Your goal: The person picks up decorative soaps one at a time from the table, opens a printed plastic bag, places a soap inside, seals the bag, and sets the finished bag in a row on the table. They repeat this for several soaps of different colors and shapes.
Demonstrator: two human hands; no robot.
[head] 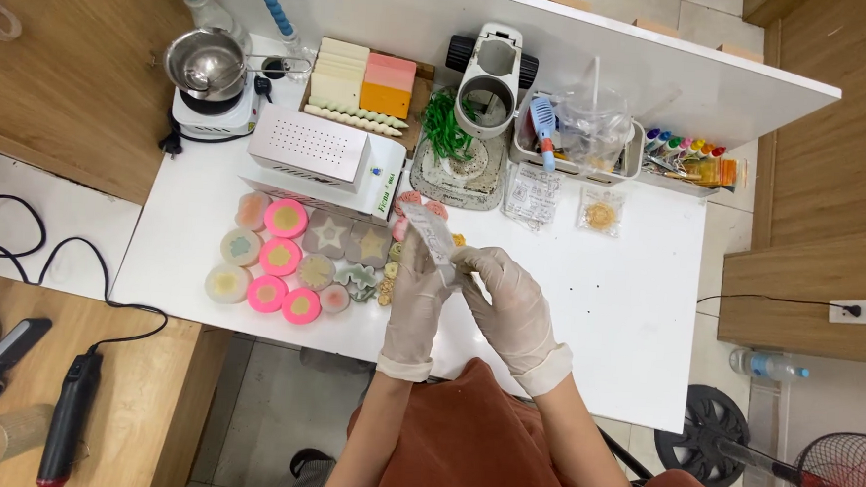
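Both hands wear pale gloves and meet above the white table (627,313), near its front edge. The left hand (416,297) and the right hand (507,302) hold one long, flat, clear packet (431,236) between them. The packet is tilted, its far end pointing away from the person. The grip of each hand is clamped on the lower end of the packet, the fingers curled around it. What the packet contains cannot be told.

Positions relative to the packet:
- Left: a group of round pink moulds (284,218) and pale cast discs (240,247), with grey moulds bearing star shapes (328,234) just beside them.
- Directly behind and left: a white perforated box (310,146).
- Behind: a round speckled base (461,176) carrying a white stand (489,78) and green strands (446,126).
- Behind and right: a clear tray (576,147) holding a blue brush and a plastic bag, and two small clear bags (532,194) lying on the table.
- Far left rear: a steel pot (205,62) on a small white hotplate (208,113).
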